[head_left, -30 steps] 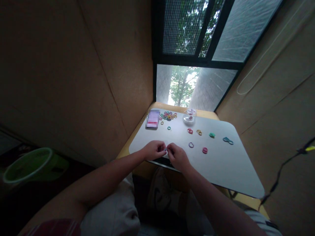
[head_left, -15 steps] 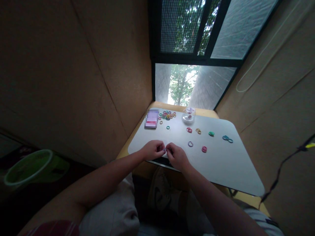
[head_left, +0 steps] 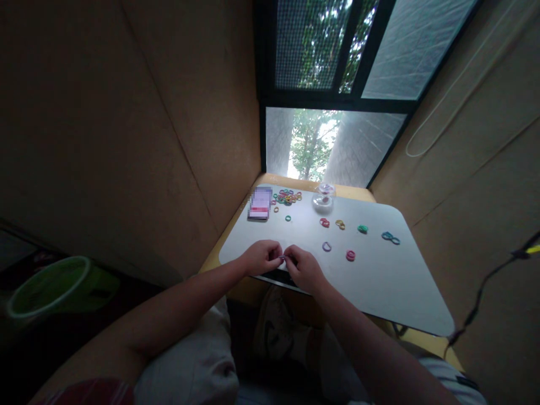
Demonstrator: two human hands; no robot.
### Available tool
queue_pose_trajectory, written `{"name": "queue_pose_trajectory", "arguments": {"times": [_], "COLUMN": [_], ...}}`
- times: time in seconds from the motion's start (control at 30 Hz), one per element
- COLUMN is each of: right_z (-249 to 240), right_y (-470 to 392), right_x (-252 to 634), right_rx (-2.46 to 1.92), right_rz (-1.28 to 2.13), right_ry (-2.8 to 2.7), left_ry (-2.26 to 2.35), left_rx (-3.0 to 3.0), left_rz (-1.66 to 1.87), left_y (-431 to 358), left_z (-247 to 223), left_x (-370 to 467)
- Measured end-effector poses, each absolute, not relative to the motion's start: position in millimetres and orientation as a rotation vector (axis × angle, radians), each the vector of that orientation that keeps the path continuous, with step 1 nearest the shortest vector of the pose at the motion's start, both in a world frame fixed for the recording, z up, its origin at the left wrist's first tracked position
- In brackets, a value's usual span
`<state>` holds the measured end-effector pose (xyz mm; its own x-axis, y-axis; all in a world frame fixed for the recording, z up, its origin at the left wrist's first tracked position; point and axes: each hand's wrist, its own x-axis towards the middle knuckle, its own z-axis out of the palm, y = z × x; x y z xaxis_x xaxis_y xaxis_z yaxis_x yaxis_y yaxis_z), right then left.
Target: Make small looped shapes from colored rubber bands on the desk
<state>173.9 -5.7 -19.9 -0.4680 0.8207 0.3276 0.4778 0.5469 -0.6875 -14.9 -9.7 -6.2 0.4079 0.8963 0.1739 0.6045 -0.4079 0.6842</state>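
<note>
My left hand [head_left: 262, 257] and my right hand [head_left: 302, 269] meet fingertip to fingertip over the table's near edge. Both are closed in a pinch on a small pale purple hair tie [head_left: 283, 257], mostly covered by the fingers. To the right of them lie a single lilac hair tie [head_left: 326, 246] and a pink pair [head_left: 350, 255]. Behind these, a row holds red hair ties [head_left: 324, 223], yellow ones [head_left: 340, 225], green ones [head_left: 362, 229] and blue ones [head_left: 390, 238].
On the white table [head_left: 396, 281], a mixed pile of hair ties [head_left: 289, 197] lies at the back left, beside a phone-like blurred object [head_left: 260, 203]. A clear plastic container [head_left: 323, 201] stands at the back. A green bin [head_left: 54, 288] is on the floor at left.
Almost nothing differs. Both hands keep their pinch at the same spot, with only a tiny shift of the fingers and of the camera.
</note>
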Motion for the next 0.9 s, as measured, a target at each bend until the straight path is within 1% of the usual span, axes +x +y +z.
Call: {"name": "queue_pose_trajectory", "arguments": {"times": [0.9], "right_z": [-19.6], "right_y": [-7.0], "right_x": [175.8], "right_rx": [-1.024], "right_rz": [0.694], "right_ry": [-2.189], "left_ry": [1.273], "left_rx": [2.215], "left_rz": [0.706], "left_y": [-11.7], "left_z": [-4.6], "left_x": [-14.0]}}
